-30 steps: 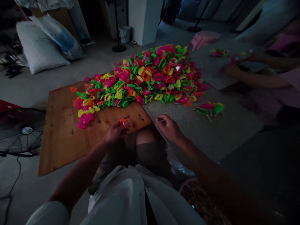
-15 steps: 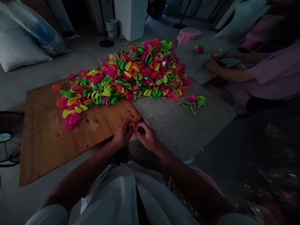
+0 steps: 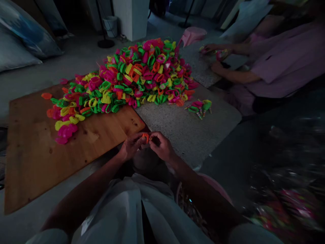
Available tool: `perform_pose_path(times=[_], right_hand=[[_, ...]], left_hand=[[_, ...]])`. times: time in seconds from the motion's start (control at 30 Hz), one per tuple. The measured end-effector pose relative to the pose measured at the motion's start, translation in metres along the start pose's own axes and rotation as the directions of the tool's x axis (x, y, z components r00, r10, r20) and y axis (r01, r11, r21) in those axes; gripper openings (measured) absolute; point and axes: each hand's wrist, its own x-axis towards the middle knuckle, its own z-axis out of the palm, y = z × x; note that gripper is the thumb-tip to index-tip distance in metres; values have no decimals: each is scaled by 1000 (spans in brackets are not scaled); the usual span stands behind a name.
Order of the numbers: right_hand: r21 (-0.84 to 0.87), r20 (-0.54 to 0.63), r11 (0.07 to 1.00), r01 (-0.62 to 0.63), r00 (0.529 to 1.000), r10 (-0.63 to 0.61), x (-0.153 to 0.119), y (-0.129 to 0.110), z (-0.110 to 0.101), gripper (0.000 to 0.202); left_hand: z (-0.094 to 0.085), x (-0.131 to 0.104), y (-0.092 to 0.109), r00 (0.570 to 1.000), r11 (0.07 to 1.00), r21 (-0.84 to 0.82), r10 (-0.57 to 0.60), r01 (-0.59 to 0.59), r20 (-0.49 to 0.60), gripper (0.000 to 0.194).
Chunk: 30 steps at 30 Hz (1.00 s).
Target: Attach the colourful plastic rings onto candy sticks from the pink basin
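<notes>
Close to my body, at the near edge of the table, my left hand (image 3: 132, 146) pinches a curved orange plastic band (image 3: 145, 136) that looks like a toy watch. My right hand (image 3: 161, 145) meets it from the other side, thumb and fingertips pressed together around something small beside the band's end; what it is I cannot make out. Beyond both hands lies a large heap of similar plastic bands (image 3: 137, 73) in pink, green, yellow and orange. A small cluster of bands with thin wrapped pieces (image 3: 200, 107) rests apart, right of the heap.
The heap spans a wooden board (image 3: 30, 135) and a grey speckled tabletop (image 3: 175, 123). Another person in a pink-purple shirt (image 3: 281, 64) works at the far right. A pink tub (image 3: 215, 186) with small pieces stands by my right forearm. Clear plastic bags (image 3: 291, 203) lie lower right.
The view has swung slightly right, so the scene sits further left. My hands still hold the orange band between them, turned a little. The other person's hands have moved over their table.
</notes>
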Motion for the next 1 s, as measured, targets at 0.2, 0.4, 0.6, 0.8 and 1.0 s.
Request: perform_pose_path(times=[0.2,0.4,0.6,0.8,1.0], right_hand=[[130,-12,990,-52,998,54,-9,8,-6,12],[7,-138,997,-77,987,78,-10,15,-3,16],[-28,-131,998,-50,990,46,-6,19,-4,18],[-99,1,993,-67,998,68,-7,34,-12,19],[-238,-46,967,-95,995,87,1,54,-42,21]], left_hand=[[11,6,-17,963,951,234,235,-200,-131,33],[18,3,-7,958,936,275,261,-221,-119,36],[22,2,-12,975,996,32,-74,82,-208,39],[26,14,-22,986,949,270,-141,160,-90,28],[33,32,-23,972,774,588,-201,235,-124,24]])
